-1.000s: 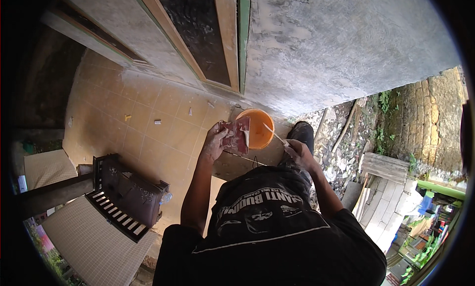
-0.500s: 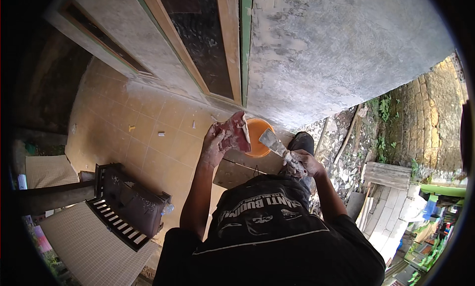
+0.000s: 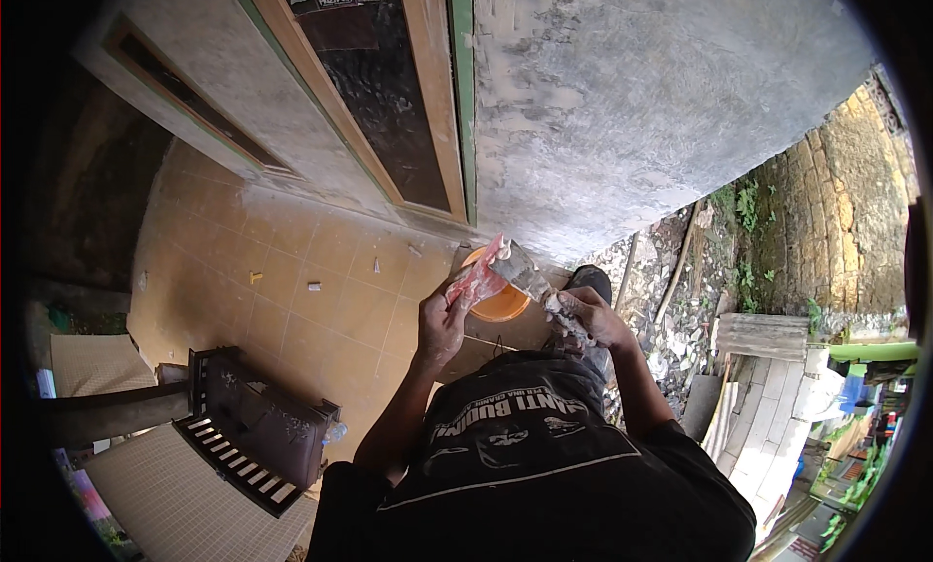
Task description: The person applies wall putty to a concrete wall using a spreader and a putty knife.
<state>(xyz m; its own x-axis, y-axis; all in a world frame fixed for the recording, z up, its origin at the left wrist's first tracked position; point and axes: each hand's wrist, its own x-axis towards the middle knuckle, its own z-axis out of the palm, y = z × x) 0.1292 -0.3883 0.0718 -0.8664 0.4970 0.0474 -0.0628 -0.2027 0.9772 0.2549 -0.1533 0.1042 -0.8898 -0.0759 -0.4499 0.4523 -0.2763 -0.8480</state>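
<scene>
My left hand (image 3: 442, 331) is closed around a flat, reddish plate (image 3: 478, 273) smeared with pale putty, and holds it tilted. In my right hand (image 3: 595, 317) is a putty knife (image 3: 520, 272), gripped by its putty-caked handle. The knife's blade meets the edge of the plate, or overlaps it from above; I cannot tell which. Below both tools stands an orange bucket (image 3: 501, 306), partly hidden by them.
A grey plastered wall (image 3: 622, 105) with a wood-framed window (image 3: 379, 96) rises in front. Tan floor tiles (image 3: 292, 241) with small scraps spread to the left, near a dark bench (image 3: 258, 407). Rubble and a long stick (image 3: 680, 261) lie on the right.
The plate has moved right and tilted, and the putty knife has come left, so the blade now meets the plate over the bucket. Both hands keep their hold.
</scene>
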